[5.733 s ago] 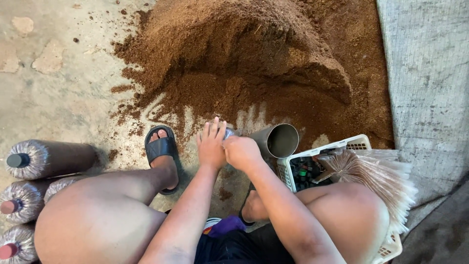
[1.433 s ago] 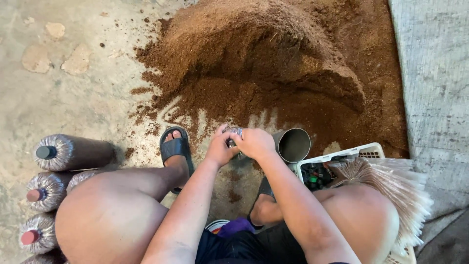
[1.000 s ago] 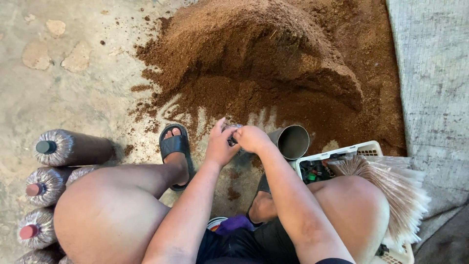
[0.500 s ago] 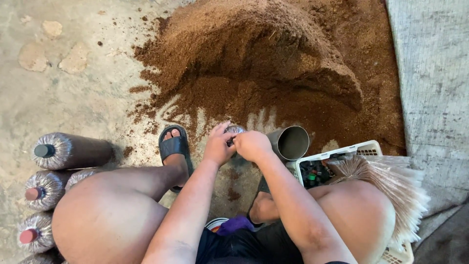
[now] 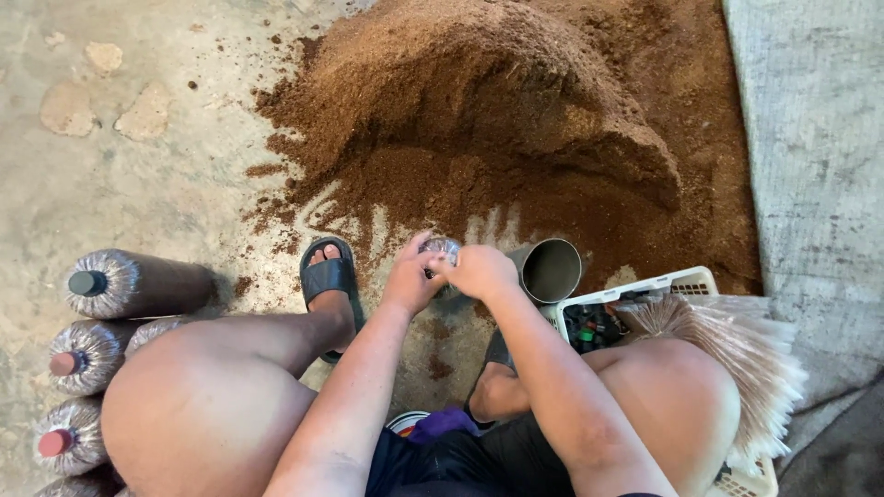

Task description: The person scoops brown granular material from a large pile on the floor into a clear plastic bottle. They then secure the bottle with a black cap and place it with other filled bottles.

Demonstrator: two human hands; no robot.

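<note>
Plastic bag neck [image 5: 442,248] sits pinched between left hand [image 5: 410,279] and right hand [image 5: 479,271], near the brown soil heap [image 5: 479,120].

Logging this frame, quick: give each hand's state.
Left hand: closed on the clear plastic bag top.
Right hand: closed on the same bag top.

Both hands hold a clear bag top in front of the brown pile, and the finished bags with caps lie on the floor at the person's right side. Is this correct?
Not quite. In the head view, the capped bags lie at the person's left side, not the right. The rest holds: left hand and right hand grip the clear bag top before the brown pile.
</note>
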